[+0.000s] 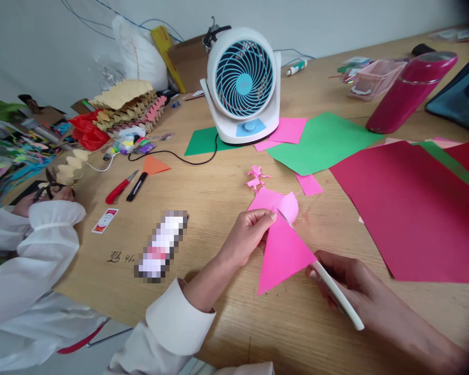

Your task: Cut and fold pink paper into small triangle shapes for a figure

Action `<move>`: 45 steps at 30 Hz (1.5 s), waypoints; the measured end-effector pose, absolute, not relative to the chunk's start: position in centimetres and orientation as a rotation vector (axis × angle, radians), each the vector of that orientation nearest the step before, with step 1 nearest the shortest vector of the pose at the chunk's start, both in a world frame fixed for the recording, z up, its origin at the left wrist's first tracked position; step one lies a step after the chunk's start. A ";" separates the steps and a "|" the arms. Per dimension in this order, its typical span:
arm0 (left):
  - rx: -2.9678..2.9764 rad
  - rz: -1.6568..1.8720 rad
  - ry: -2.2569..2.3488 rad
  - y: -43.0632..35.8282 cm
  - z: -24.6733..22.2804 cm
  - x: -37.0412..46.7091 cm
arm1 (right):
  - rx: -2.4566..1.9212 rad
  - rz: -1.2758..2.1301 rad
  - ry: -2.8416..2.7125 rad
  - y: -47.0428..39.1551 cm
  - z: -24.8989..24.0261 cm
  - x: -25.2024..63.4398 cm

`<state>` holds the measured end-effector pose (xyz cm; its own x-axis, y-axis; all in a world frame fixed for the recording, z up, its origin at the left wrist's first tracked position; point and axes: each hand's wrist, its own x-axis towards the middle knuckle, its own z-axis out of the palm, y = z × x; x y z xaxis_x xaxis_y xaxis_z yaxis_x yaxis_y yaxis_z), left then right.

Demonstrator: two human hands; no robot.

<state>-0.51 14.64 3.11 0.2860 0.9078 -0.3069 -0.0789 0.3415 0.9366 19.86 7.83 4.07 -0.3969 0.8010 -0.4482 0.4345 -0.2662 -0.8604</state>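
Near the middle of the table, my left hand [254, 229] pinches the tip of a folded pink paper triangle [283, 252] between thumb and fingers. My right hand [346, 284] is closed round the white handle of a pair of scissors [338, 297]. The blades pass behind the triangle, and a bit of metal shows near its upper edge, close to my left thumb. Just beyond the triangle lies a curled lighter pink paper piece [289, 205]. Small pink cut-out scraps [255, 177] lie a little farther off.
A white fan [240, 83] stands at the back on coloured sheets. Dark red paper [410, 219] covers the right side, below a magenta bottle [412, 94]. At left lie a phone [162, 247], a red-handled knife [121, 188] and a black marker [136, 186]. A co-worker's hands [50, 195] hold scissors.
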 end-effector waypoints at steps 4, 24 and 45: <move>1.008 0.819 1.044 14.5 3.2 -0.5 | -1.471 1.712 -1.673 7.7 3.9 19.9; 1.049 0.798 1.027 14.4 3.2 -0.5 | -1.475 1.740 -1.629 7.9 4.8 19.6; 1.086 0.792 1.027 14.1 4.1 -0.2 | -1.486 1.697 -1.663 7.7 3.5 19.8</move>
